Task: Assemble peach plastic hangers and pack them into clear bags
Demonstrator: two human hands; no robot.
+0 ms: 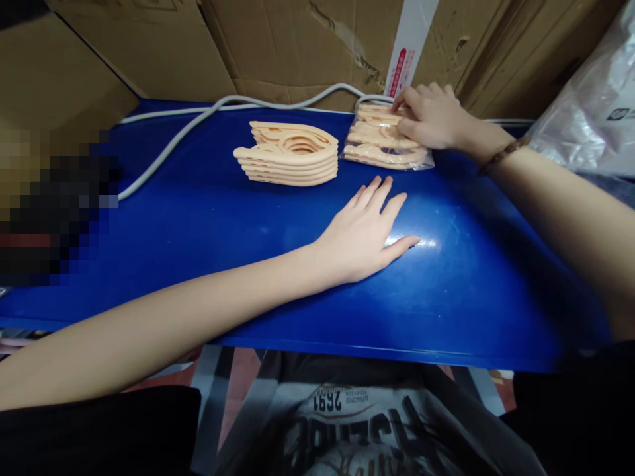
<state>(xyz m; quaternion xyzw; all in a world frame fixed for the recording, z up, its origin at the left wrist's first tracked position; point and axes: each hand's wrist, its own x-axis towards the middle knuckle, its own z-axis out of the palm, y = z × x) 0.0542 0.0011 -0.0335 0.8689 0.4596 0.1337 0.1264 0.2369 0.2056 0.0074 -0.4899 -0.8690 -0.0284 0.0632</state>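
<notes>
My left hand (356, 233) lies palm down on the blue tabletop (238, 228), its fingers stretched and spread, holding nothing. Ahead of it is a stack of several beige plastic pieces (292, 165) that look like folded travel hangers, with curved cut-outs. To the stack's right, a clear plastic bag of similar beige folded hangers (387, 155) lies flat. My right hand (431, 116) rests over the bag's right part, thumb and bent forefinger apart on its top. Its other fingertips are partly hidden behind the hand.
Cardboard walls (297, 53) stand along the back and left. A white cable (183, 135) runs across the rear of the table. Clear plastic wrapping (580, 99) bulges at the right. A blurred-out dark patch (59, 211) covers the left side.
</notes>
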